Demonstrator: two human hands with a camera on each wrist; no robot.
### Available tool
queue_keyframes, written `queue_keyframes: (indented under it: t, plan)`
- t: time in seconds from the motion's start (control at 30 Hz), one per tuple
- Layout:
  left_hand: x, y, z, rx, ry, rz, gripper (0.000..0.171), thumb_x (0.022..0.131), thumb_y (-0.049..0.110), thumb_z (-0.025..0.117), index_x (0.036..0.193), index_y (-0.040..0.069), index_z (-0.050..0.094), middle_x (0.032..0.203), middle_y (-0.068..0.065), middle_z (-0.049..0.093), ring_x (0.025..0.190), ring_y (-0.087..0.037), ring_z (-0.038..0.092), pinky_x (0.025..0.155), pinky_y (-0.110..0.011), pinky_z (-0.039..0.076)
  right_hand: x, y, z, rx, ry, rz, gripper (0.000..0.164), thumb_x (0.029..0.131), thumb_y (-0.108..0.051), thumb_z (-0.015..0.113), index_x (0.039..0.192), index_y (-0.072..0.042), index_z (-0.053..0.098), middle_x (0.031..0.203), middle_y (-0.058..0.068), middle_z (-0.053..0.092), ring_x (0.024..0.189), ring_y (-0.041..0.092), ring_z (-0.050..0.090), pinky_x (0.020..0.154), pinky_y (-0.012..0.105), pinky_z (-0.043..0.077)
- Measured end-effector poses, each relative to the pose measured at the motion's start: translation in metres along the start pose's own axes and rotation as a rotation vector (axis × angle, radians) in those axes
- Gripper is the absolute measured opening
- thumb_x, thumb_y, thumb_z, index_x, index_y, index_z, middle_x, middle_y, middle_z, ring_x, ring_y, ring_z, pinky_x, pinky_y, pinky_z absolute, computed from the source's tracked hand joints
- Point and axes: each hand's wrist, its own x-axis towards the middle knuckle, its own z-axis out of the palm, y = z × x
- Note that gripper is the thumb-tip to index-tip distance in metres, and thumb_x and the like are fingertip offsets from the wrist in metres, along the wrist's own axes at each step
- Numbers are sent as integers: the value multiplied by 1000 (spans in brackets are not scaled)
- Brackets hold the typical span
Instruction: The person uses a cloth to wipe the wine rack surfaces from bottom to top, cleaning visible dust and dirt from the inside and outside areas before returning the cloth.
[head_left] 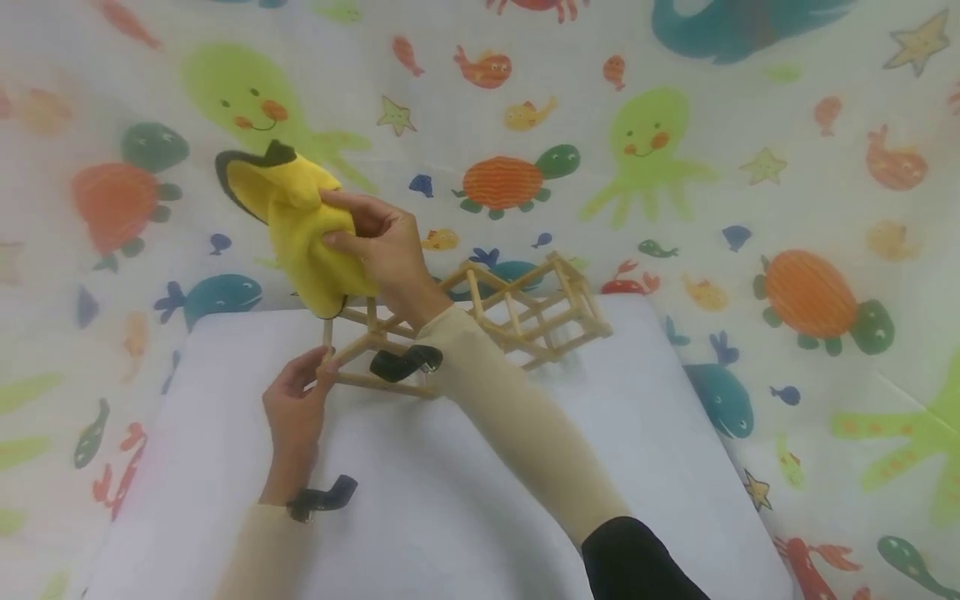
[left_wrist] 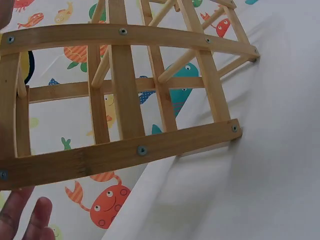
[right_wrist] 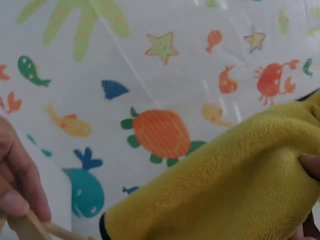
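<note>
A folding wooden lattice rack (head_left: 517, 321) of flat slats and round dowels stands stretched out on the white table. My left hand (head_left: 297, 408) grips its near left end; in the left wrist view, slats (left_wrist: 127, 90) joined by metal rivets fill the upper left. Above that end, my right hand (head_left: 390, 246) pinches a bunched yellow plush cloth (head_left: 311, 229) with dark edging between thumb and fingers. The cloth (right_wrist: 225, 180) hangs down in folds close to the rack's left end. In the right wrist view, the left hand (right_wrist: 17, 175) holds a rack piece at lower left.
The white table (head_left: 600, 442) reaches back to a curtain (head_left: 570, 225) printed with sea animals, which hangs behind and along both sides. The rack's far right end (head_left: 581, 300) lies near the table's back edge. Dark straps (head_left: 322, 498) sit on both wrists.
</note>
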Motion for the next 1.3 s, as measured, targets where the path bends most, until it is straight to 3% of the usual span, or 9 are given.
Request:
queue_keyframes:
  t: [0.1,0.23,0.37,0.53,0.7,0.83,0.9,1.2,1.3]
  plan:
    - [-3,-4,2,-108,40,-15,43,95,24,82,134,10,72,114,7,82,104,-8,71,71,-7,50,14,10,3,-84,-76,76,43,90,12,75,130,-3,74,134,6,76,101,7,74,89,23,62]
    - [-6,-6,6,-207,82,-16,41,92,16,84,130,6,73,98,6,82,91,-8,73,62,-11,49,29,28,-1,-247,-183,155,40,92,17,68,126,-3,76,132,6,76,104,8,74,90,23,62]
    - [-7,-6,9,-196,87,-29,40,92,19,85,129,8,74,96,6,82,88,-7,74,72,-14,57,42,45,-14,-499,-306,172,45,90,22,59,119,-5,79,127,7,78,111,11,72,89,20,60]
    - [-8,-5,8,-126,77,-38,40,93,26,84,129,11,75,96,10,82,86,-7,76,70,-15,55,54,55,-24,-791,-443,128,41,90,20,63,112,-9,82,125,3,78,121,14,69,94,15,57]
    - [-8,-2,2,-84,74,-45,41,93,33,83,129,17,75,98,11,82,89,-8,75,74,-15,56,62,55,-23,-774,-530,203,35,90,19,68,113,-4,81,128,7,77,125,16,68,94,18,58]
    - [-9,-2,0,-83,62,-35,40,94,29,83,129,14,74,96,11,82,88,-7,75,74,-15,57,64,55,-23,-764,-565,346,31,88,12,77,112,-8,82,128,6,78,114,17,72,89,24,62]
    - [-10,-3,0,-92,59,-26,39,93,25,83,129,11,75,94,10,82,85,-6,76,73,-15,58,63,54,-25,-806,-578,369,31,87,10,80,109,-11,82,127,5,78,108,18,72,87,25,63]
    - [-12,-1,-2,-113,62,-7,38,93,21,83,128,10,75,93,10,82,84,-6,77,72,-15,59,70,65,-13,-1182,-763,129,35,83,9,81,106,-17,85,115,0,80,94,12,61,86,20,53]
    - [-13,-1,-2,-126,63,-18,38,93,21,83,128,8,75,91,10,82,82,-5,76,71,-14,58,70,68,-5,-1255,-791,127,35,82,7,82,105,-19,86,118,-4,79,100,12,63,91,21,53]
